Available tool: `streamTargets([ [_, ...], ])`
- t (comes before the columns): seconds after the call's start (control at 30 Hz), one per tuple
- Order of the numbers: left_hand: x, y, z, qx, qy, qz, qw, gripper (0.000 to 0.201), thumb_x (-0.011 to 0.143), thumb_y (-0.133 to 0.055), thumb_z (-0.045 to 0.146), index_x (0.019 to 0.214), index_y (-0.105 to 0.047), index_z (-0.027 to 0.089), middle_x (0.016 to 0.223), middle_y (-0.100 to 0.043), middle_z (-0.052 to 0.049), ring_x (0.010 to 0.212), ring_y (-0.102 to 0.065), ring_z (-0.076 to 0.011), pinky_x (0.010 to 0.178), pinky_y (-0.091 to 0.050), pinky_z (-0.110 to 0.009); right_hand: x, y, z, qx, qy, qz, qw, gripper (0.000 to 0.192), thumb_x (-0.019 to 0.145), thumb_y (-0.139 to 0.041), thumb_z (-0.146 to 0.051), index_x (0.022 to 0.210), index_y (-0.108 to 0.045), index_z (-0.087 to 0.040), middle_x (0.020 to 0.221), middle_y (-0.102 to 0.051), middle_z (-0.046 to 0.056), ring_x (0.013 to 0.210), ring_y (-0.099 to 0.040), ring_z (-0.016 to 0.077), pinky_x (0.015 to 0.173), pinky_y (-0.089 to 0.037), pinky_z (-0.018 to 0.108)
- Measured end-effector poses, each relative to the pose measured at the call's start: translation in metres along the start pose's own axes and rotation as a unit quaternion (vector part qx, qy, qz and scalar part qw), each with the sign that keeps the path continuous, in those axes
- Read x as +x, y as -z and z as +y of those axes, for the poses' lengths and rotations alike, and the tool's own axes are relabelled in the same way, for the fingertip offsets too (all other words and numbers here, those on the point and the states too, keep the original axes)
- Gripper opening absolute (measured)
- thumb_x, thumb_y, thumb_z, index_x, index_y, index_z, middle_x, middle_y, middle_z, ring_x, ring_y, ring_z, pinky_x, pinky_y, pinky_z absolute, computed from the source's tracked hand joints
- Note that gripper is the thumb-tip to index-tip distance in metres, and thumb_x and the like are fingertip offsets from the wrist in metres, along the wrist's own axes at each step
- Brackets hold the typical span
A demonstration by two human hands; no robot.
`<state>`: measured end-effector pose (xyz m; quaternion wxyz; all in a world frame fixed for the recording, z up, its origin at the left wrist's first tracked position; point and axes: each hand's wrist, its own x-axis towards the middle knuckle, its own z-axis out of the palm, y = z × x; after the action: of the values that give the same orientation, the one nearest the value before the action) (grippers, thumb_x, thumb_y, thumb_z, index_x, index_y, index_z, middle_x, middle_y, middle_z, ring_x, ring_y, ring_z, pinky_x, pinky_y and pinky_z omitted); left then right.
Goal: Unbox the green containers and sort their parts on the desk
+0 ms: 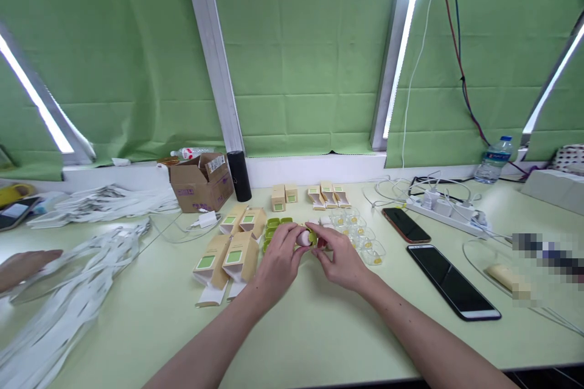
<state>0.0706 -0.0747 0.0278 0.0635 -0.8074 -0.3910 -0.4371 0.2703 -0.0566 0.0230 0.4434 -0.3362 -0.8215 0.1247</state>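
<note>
Green fabric panels hang behind a pale green table (319, 328) where both hands meet near the middle, a little ahead of the person. Between them sits a small pink-white roundish piece (303, 237) pressed against a green cap-like part (312, 236); the left hand (278, 261) curls its fingertips around the pale piece from its own side, while the right hand (340, 262) pinches the green end from the other. Neither hand is nearer than the other: the object lies right at their meeting fingertips, its long axis running roughly left to right between them, though it is small enough that its exact shape is hard to make out. Just beyond the left hand lie more green caps (274, 226) in a cluster, and just beyond the right hand a group of clear plastic trays (360, 234). Tan cartons with green labels (228, 255) lie flat beside the left wrist. Two phones (449, 282) rest well to the right, a power strip (444, 209) farther back. Another person's hand (22, 266) lies at the far left edge among white strips (68, 292)
</note>
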Motion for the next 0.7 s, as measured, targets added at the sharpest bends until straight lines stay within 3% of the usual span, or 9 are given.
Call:
streamTargets([
  [0.13,0.0013,0.0021,0.0031,0.017,-0.017,-0.007,1.0,0.038,0.102,-0.055,0.018,0.139,-0.055,0.022,0.124,-0.062,-0.013,0.117,-0.064,-0.0267,0.099,-0.059,-0.045,-0.001,-0.0021,0.0022,-0.106,0.033,0.023,0.994,0.05,0.093,-0.059,-0.016,0.143,-0.058,-0.022,0.096,-0.071,0.008,0.08,-0.066,0.0236,0.071,-0.056,0.036],
  [0.27,0.0026,0.0029,0.0044,0.025,-0.037,0.015,0.999,0.038,0.102,-0.051,0.012,0.138,-0.055,0.022,0.122,-0.063,-0.013,0.115,-0.064,-0.0259,0.097,-0.06,-0.044,0.0007,-0.0013,0.0004,-0.138,0.047,0.056,0.988,0.041,0.096,-0.061,-0.02,0.137,-0.061,-0.024,0.103,-0.067,0.009,0.086,-0.066,0.024,0.069,-0.056,0.035],
  [0.37,0.0019,0.0014,0.0025,0.012,-0.028,0.028,0.999,0.039,0.1,-0.051,0.01,0.137,-0.055,0.021,0.123,-0.063,-0.013,0.116,-0.064,-0.0255,0.098,-0.059,-0.043,0.0016,-0.0015,-0.0011,-0.112,0.043,0.066,0.99,0.042,0.097,-0.061,-0.022,0.139,-0.059,-0.026,0.118,-0.064,0.011,0.092,-0.068,0.024,0.07,-0.059,0.035],
  [0.53,0.0016,-0.0004,0.0023,-0.035,0.015,0.022,0.999,0.035,0.1,-0.051,0.011,0.133,-0.057,0.021,0.124,-0.063,-0.013,0.118,-0.063,-0.0253,0.099,-0.057,-0.044,0.0015,-0.0057,0.0007,-0.034,0.057,0.054,0.996,0.046,0.099,-0.057,-0.02,0.143,-0.052,-0.027,0.131,-0.067,0.011,0.12,-0.065,0.0277,0.097,-0.06,0.045],
  [0.7,0.0054,0.0017,0.0083,-0.08,0.055,0.025,0.995,0.029,0.099,-0.052,0.013,0.126,-0.06,0.021,0.121,-0.064,-0.012,0.115,-0.065,-0.0249,0.097,-0.057,-0.042,0.0023,-0.0072,-0.0004,0.024,0.03,0.044,0.998,0.047,0.098,-0.056,-0.018,0.143,-0.052,-0.027,0.132,-0.067,0.012,0.121,-0.065,0.0289,0.1,-0.059,0.049],
])
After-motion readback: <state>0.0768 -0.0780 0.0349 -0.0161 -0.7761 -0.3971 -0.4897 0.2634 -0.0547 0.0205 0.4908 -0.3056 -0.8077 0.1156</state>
